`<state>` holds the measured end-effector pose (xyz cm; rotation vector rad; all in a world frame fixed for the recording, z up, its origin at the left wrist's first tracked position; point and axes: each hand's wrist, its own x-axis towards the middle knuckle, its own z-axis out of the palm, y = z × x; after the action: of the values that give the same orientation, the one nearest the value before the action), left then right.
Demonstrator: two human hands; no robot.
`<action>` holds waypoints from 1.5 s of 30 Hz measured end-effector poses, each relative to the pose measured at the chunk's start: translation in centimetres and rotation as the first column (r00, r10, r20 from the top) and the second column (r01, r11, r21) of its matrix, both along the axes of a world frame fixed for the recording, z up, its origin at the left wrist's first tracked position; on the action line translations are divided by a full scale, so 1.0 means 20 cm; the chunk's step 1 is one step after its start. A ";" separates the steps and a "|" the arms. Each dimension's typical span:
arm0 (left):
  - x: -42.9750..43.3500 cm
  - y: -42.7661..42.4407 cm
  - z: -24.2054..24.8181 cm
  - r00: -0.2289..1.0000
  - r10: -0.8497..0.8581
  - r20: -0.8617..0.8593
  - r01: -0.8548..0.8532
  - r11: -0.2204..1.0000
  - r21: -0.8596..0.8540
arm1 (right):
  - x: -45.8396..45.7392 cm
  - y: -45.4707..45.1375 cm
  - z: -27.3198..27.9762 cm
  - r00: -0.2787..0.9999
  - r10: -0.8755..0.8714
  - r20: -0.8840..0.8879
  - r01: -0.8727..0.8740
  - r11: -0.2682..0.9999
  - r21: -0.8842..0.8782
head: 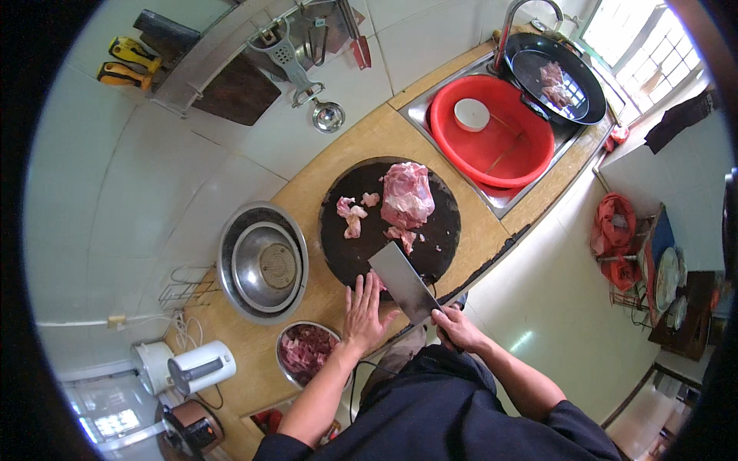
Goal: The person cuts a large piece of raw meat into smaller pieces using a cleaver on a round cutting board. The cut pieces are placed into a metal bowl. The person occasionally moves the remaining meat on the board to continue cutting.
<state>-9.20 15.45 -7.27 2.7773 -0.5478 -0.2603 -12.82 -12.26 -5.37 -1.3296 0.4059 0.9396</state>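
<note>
My right hand [458, 329] grips the handle of a cleaver [403, 282], its broad blade lying over the near edge of a round dark chopping board [340, 259]. My left hand [364, 314] is spread flat at the board's near edge, thumb out to the side. Beside its fingertips a small piece of meat [377, 280] shows, partly hidden by the hand and blade. A large chunk of raw meat [408, 195] sits towards the far side of the board. Close to it are a smaller meat scrap [402, 237] and pale trimmings [351, 217].
Left of the board stand nested metal bowls [266, 262]. A bowl of cut meat [305, 351] is beside my left forearm. The sink holds a red plastic basin [490, 150] and a black wok [522, 75] with meat in it. An electric kettle [202, 367] stands far left.
</note>
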 end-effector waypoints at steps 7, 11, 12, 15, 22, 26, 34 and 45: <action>0.02 0.01 -0.02 0.996 -0.007 -0.084 0.000 0.997 -0.082 | -0.01 -0.01 -0.04 1.000 -0.001 0.029 0.000 0.999 0.047; 0.01 0.02 -0.02 0.993 -0.034 -0.113 0.020 0.993 -0.120 | 0.07 0.07 -0.05 0.998 0.012 0.068 -0.008 0.999 -0.051; 0.01 0.02 -0.02 0.991 -0.037 -0.127 0.020 0.991 -0.130 | 0.08 0.09 -0.05 0.998 0.029 0.053 -0.024 0.996 -0.084; 0.00 0.01 -0.01 0.991 -0.031 -0.131 0.019 0.996 -0.092 | 0.08 0.11 -0.04 0.985 -0.012 0.172 0.023 0.998 -0.061; 0.01 -0.01 0.03 0.991 -0.031 -0.129 0.020 0.996 -0.088 | 0.02 0.14 -0.06 0.991 0.104 0.086 -0.070 0.941 -0.332; 0.03 0.00 0.05 0.984 -0.012 -0.177 -0.004 0.996 -0.094 | 0.06 0.19 -0.10 0.969 0.091 0.229 -0.021 0.957 -0.290; 0.02 -0.02 0.04 0.992 -0.012 -0.126 0.004 0.998 -0.059 | 0.07 0.29 -0.04 0.941 0.070 0.332 0.062 0.926 -0.372; 0.05 0.01 0.00 0.970 0.105 0.222 -0.116 0.992 0.040 | 0.04 0.37 0.10 0.898 0.233 0.373 0.003 0.845 -0.535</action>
<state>-8.28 15.71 -7.29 2.8952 -0.4397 0.0585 -11.98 -4.82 -3.30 -2.0379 0.2442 0.6196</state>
